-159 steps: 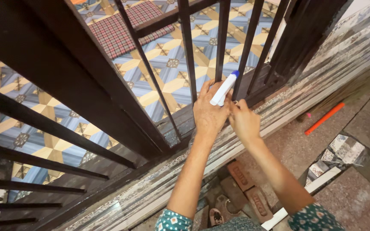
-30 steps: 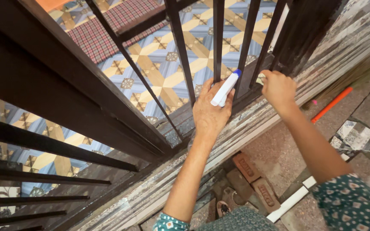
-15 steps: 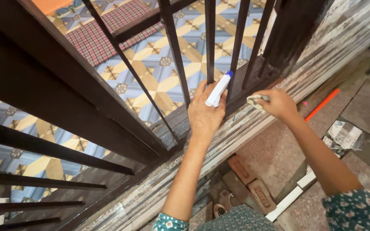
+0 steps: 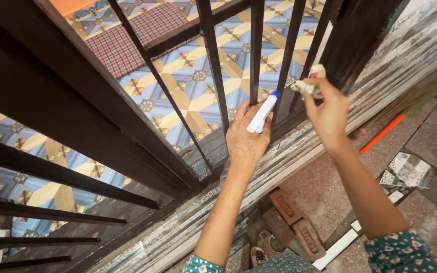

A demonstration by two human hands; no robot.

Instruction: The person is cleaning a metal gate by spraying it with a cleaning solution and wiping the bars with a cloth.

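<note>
Bottle, white with a blue tip, sits in the left hand, whose fingers wrap around it, tip pointing up toward the dark bars of a metal gate. Just to its right, the right hand pinches a small crumpled wad, perhaps a rag, against a bar. Beyond the bars lies a patterned tile floor with a checked mat. Below are bricks and an orange stick.

Dark brown metal railing bars; far below, a blue, yellow and cream geometric tiled floor and a red checked cloth mat; white tube with blue tip; right, an orange stick
</note>
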